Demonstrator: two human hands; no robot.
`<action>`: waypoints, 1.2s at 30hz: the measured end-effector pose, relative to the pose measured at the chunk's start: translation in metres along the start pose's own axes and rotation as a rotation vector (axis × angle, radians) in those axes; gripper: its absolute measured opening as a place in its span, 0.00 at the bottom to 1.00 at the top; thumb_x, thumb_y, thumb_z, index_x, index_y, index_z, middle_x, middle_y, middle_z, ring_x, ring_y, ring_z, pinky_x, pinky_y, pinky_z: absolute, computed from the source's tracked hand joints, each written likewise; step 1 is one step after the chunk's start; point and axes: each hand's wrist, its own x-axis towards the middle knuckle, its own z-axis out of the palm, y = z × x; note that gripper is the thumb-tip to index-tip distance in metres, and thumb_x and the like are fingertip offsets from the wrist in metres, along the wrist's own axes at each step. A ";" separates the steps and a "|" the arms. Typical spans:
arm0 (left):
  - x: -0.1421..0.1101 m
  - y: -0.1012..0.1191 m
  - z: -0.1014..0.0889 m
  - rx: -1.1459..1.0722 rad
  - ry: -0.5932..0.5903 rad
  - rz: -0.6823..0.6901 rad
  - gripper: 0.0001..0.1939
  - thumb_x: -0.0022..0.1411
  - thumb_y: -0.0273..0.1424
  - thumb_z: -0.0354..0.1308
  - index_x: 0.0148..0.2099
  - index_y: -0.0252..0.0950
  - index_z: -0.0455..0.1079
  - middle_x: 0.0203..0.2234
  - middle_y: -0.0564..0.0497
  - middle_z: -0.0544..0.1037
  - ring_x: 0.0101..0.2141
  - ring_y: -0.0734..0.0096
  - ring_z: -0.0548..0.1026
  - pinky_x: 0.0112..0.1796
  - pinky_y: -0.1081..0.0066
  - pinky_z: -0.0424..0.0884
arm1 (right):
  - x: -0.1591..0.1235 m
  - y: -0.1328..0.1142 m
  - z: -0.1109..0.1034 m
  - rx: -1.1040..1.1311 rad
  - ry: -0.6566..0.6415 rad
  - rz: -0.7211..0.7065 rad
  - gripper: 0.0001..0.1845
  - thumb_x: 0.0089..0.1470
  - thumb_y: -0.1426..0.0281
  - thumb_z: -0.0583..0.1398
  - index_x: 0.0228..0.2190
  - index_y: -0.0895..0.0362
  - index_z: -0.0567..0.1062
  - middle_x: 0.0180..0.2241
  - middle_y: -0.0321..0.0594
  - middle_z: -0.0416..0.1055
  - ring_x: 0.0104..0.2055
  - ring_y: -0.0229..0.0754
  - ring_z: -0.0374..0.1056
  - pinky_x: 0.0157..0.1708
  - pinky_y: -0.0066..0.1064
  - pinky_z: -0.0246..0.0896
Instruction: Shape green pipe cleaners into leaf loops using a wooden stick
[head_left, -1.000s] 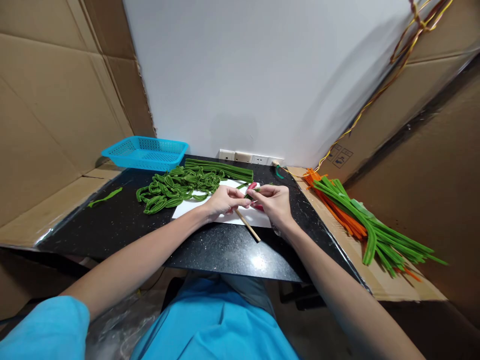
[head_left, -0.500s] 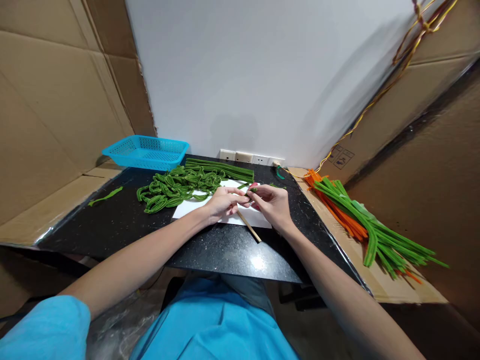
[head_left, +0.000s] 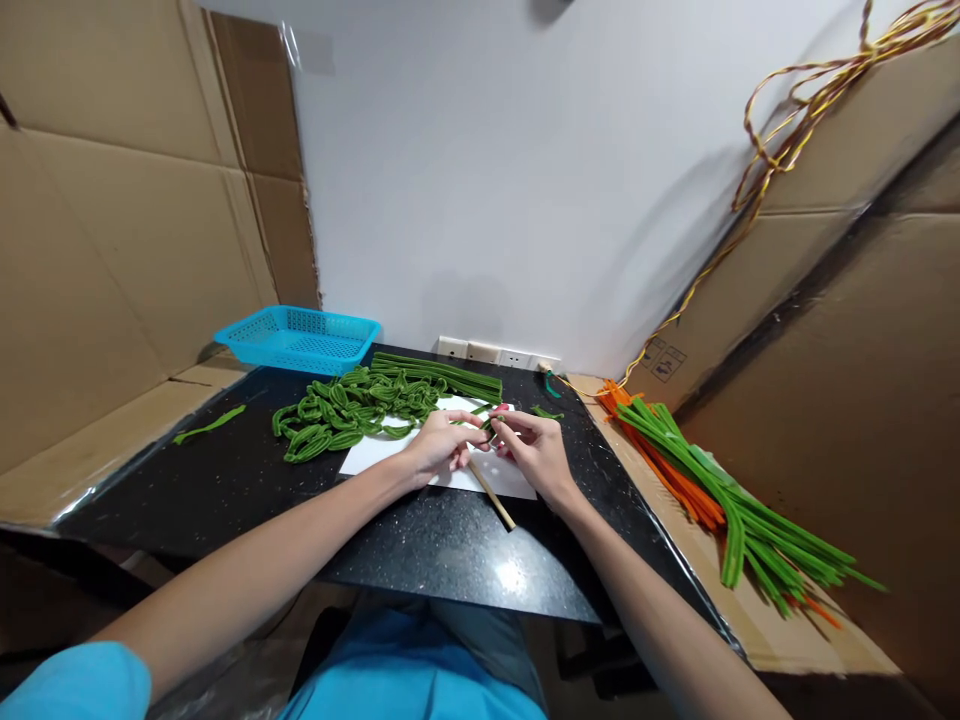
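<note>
My left hand [head_left: 439, 448] and my right hand [head_left: 532, 452] meet over a white sheet [head_left: 375, 452] on the black table [head_left: 240, 480]. Both pinch a thin green pipe cleaner [head_left: 487, 424] wound round a wooden stick [head_left: 493, 494], which slants toward me out from under the hands. A small red bit shows at the fingertips; I cannot make out what it is. A heap of bent green pipe-cleaner loops [head_left: 341, 410] lies just left of the hands, and a bundle of straight green ones [head_left: 442, 372] lies behind them.
A blue plastic basket [head_left: 298, 336] stands at the table's back left. Long green and orange pipe cleaners [head_left: 720, 490] lie on cardboard to the right. One green piece [head_left: 206, 425] lies on the left. Wall sockets [head_left: 487, 353] and twisted yellow cable [head_left: 787, 140] are behind. Cardboard walls stand on both sides.
My head tilted up, so everything sits lower in view. Both hands stay together on the stick and pipe cleaner, with only small finger movement.
</note>
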 end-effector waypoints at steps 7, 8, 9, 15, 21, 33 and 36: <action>0.003 -0.001 -0.001 0.009 0.031 0.017 0.08 0.58 0.20 0.67 0.40 0.28 0.71 0.23 0.46 0.81 0.12 0.82 0.67 0.12 0.81 0.57 | 0.001 0.005 0.000 0.004 -0.060 0.025 0.16 0.57 0.62 0.65 0.43 0.58 0.85 0.29 0.41 0.80 0.24 0.40 0.73 0.21 0.28 0.73; 0.004 -0.001 -0.001 0.014 0.030 0.019 0.08 0.59 0.19 0.66 0.40 0.28 0.71 0.23 0.47 0.81 0.12 0.82 0.67 0.12 0.81 0.57 | 0.001 0.006 0.000 -0.001 -0.066 0.026 0.16 0.57 0.62 0.65 0.44 0.58 0.85 0.29 0.41 0.80 0.24 0.40 0.73 0.21 0.28 0.73; 0.004 -0.001 -0.001 0.022 0.026 0.020 0.08 0.59 0.20 0.66 0.41 0.28 0.71 0.23 0.47 0.81 0.12 0.81 0.67 0.12 0.80 0.56 | 0.001 0.007 0.001 -0.009 -0.069 0.027 0.17 0.58 0.62 0.65 0.44 0.58 0.84 0.30 0.41 0.80 0.25 0.40 0.74 0.21 0.28 0.73; 0.003 -0.001 -0.002 0.072 0.014 0.050 0.08 0.62 0.22 0.65 0.42 0.30 0.70 0.23 0.48 0.81 0.11 0.82 0.66 0.11 0.81 0.56 | 0.002 0.007 0.003 -0.012 -0.075 0.047 0.15 0.58 0.61 0.65 0.42 0.58 0.83 0.35 0.45 0.82 0.31 0.45 0.78 0.23 0.30 0.76; 0.003 -0.004 0.001 0.140 0.043 0.110 0.07 0.61 0.18 0.63 0.38 0.31 0.69 0.20 0.50 0.80 0.09 0.80 0.66 0.11 0.80 0.58 | 0.002 0.004 0.003 -0.023 -0.076 0.045 0.13 0.57 0.63 0.65 0.37 0.59 0.84 0.33 0.45 0.82 0.30 0.45 0.79 0.27 0.32 0.77; 0.010 -0.009 -0.003 0.167 0.114 0.189 0.11 0.57 0.20 0.69 0.34 0.31 0.68 0.18 0.51 0.79 0.09 0.79 0.67 0.11 0.80 0.60 | 0.003 0.004 0.003 -0.069 -0.092 0.025 0.14 0.58 0.63 0.64 0.40 0.57 0.86 0.30 0.41 0.81 0.21 0.38 0.73 0.24 0.28 0.73; 0.010 -0.008 -0.004 0.169 0.111 0.205 0.10 0.57 0.21 0.69 0.34 0.31 0.69 0.19 0.50 0.79 0.09 0.79 0.67 0.12 0.80 0.60 | 0.003 0.003 0.003 -0.064 -0.087 0.029 0.15 0.58 0.63 0.64 0.41 0.57 0.86 0.30 0.40 0.81 0.21 0.38 0.73 0.23 0.28 0.72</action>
